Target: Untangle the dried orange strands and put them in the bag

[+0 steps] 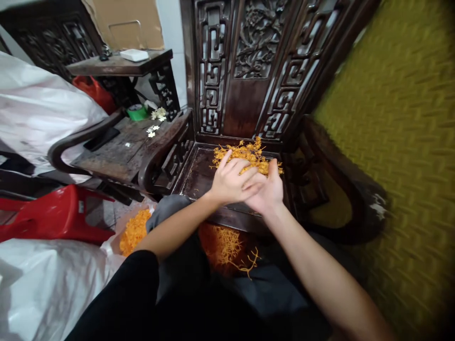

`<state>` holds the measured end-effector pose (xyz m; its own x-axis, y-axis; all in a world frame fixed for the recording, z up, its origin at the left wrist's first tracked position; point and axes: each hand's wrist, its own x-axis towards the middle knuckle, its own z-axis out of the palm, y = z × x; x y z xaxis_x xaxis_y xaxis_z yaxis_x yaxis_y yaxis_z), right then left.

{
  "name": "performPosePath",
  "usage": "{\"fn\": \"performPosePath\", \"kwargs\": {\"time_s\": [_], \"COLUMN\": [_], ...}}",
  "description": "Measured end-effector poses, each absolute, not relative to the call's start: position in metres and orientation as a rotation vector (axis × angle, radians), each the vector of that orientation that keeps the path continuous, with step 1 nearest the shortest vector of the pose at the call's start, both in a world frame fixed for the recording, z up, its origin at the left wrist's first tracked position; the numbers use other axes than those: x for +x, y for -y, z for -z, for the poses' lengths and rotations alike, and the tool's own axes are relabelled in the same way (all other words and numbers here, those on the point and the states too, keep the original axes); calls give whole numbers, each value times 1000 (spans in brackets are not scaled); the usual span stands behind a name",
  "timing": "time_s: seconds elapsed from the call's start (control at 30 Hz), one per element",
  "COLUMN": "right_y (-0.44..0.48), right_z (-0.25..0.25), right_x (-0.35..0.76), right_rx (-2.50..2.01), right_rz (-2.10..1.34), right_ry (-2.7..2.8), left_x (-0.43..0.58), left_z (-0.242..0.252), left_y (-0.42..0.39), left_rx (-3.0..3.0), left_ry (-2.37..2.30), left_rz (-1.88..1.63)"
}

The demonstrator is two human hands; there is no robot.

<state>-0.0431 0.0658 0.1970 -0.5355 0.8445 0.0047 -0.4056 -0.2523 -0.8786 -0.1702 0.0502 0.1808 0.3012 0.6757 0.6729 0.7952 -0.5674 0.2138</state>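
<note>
Dim indoor light; sheen on red plastic [64, 213]; yellow surface [401, 142] blurred; right corners dark, edges stretched.

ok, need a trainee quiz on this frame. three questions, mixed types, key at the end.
1. Which is nearer the green tape in the picture: the left hand or the right hand?
2. True or false: the green tape lies on the white box.
3. On the chair, just beyond the hands:
A) red bag
B) orange sprigs
C) white flowers

Key:
1. Left hand.
2. False; it lies on the wooden seat at picture left.
3. B.
</note>
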Motion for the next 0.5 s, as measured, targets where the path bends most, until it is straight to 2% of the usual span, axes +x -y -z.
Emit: {"fn": "performPosePath", "kwargs": {"time_s": [0.2, 0.37, 0.43, 0.5], "right_y": [-47, -32, -36, -46], "right_z": [-209, -215, -215, -214], "right_x": [-47, -42, -33, -25], "right_rx": [-461, -470, -542, -595], "right_rz": [-2014, -2221, -2110, -1730], "right_ry": [1449, 1693, 1777, 1814], "left_x": [-203, -277, -324, -367], "left_z": [-206, -212, -198, -174], "left_y": [-52, 8, 53, 101], "left_rx": [-2458, -2209, -1825, -1380], "left_ry": [1306, 1483, 1573, 1631], "left_rz": [962, 998, 1107, 1198]}}
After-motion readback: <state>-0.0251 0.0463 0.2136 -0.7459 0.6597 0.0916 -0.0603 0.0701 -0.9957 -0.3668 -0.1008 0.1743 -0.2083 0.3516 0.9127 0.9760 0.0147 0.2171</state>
